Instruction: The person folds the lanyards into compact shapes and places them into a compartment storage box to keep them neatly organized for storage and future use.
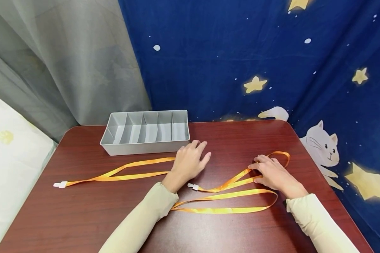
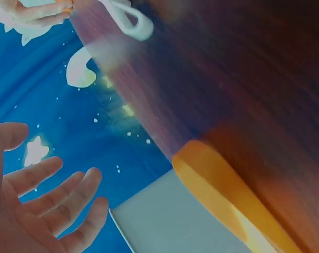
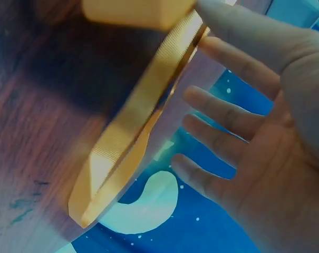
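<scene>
My left hand (image 1: 187,160) hovers with spread fingers just in front of the grey divided box (image 1: 145,147); its palm looks bare in the left wrist view. Two straps of an orange lanyard (image 1: 120,172) run behind this hand, from a white clip at the left. My right hand (image 1: 272,174) reaches over another orange lanyard (image 1: 223,188) with a white clip (image 1: 193,187). Its thumb and index finger lie at the straps, a gap between them; the other fingers stretch out in the right wrist view. A third lanyard's loop (image 1: 234,211) lies nearer me, partly hidden by my left forearm.
The box has several slanted compartments and stands at the back left of the dark red table (image 1: 92,221). Behind it hang a grey curtain (image 1: 82,70) and a blue starry curtain (image 1: 209,70). White cloth (image 1: 9,151) lies beyond the table's left edge.
</scene>
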{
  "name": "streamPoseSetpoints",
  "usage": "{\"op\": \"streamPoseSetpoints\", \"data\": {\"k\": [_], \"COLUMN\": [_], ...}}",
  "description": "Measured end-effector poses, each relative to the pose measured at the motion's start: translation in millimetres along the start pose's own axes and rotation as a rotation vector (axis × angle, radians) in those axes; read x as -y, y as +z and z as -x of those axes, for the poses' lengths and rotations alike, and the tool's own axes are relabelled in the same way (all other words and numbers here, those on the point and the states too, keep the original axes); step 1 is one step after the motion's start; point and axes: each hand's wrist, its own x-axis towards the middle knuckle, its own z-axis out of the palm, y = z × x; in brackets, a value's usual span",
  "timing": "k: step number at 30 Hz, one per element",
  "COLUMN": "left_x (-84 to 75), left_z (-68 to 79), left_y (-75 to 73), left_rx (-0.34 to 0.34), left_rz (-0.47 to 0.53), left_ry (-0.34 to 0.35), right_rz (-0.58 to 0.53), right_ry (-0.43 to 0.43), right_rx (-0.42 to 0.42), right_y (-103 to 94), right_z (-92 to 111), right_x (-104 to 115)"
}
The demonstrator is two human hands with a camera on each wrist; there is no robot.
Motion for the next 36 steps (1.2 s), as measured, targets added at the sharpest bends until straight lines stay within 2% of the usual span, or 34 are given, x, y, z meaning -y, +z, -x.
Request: {"op": "streamPoseSetpoints", "data": {"k": [6, 12, 20, 28, 36], "left_x": [-6.9, -14.4, -25.1, -36.5, -35.0], "left_z": [0.1, -2.4, -5.6, -5.7, -3.7], "left_y": [4.8, 8.2, 15.4, 19.1, 21.1], "left_rx": [0.043, 0.057, 0.094, 0.130, 0.139], "left_rz": [0.019, 0.041, 0.053, 0.066, 0.075], "left_ry": [0.012, 0.018, 0.030, 0.044, 0.054], "right_rz": [0.019, 0.022, 0.003, 0.061, 0.140], "right_ry": [-0.045, -0.065, -0.149, -0.172, -0.210], "right_rx": [-0.066, -0.104, -0.211, -0.213, -0.225], "right_y": [5.2, 10.0, 16.7, 22.3, 26.0], "right_z": [-3, -4, -7, -10, -11], "right_x": [0, 1, 2, 3, 6]}}
